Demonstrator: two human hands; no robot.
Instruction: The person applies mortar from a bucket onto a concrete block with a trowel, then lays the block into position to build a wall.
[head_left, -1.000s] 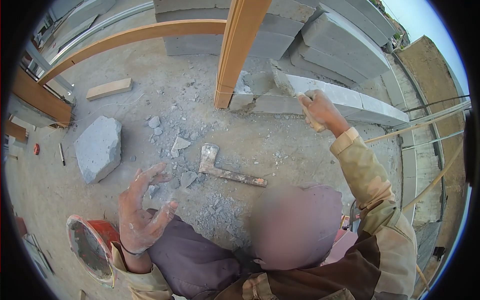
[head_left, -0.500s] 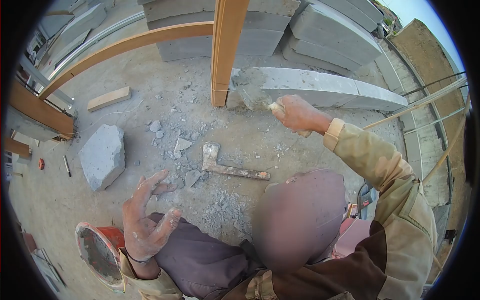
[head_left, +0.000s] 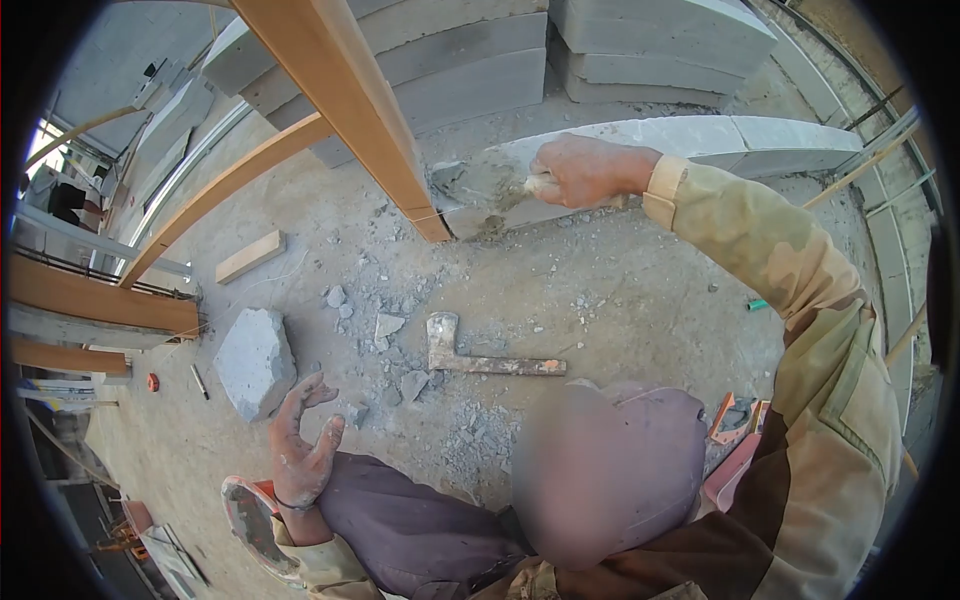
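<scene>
My right hand [head_left: 592,172] is closed round the handle of a trowel, most of which is hidden by the fist and mortar. Grey wet mortar [head_left: 490,188] lies at the left end of a low row of pale blocks [head_left: 690,137], beside the foot of a wooden post [head_left: 350,90]. Dusty and half curled, my left hand [head_left: 302,440] has its fingers apart and holds nothing. It is above a bucket [head_left: 262,520] with grey mortar inside. A hatchet-like hammer [head_left: 490,364] lies on the floor between my hands.
A broken block piece [head_left: 255,364] lies left of scattered rubble [head_left: 470,430]. Block stacks [head_left: 460,60] stand behind the row. A short timber [head_left: 250,256], a tape measure [head_left: 153,382] and a marker [head_left: 199,381] are at the left. An orange-handled tool [head_left: 732,418] lies at the right.
The view has tilted and shifted. My right hand has moved slightly up and over the block row with the trowel. My left hand stays spread, its fingers a little more curled.
</scene>
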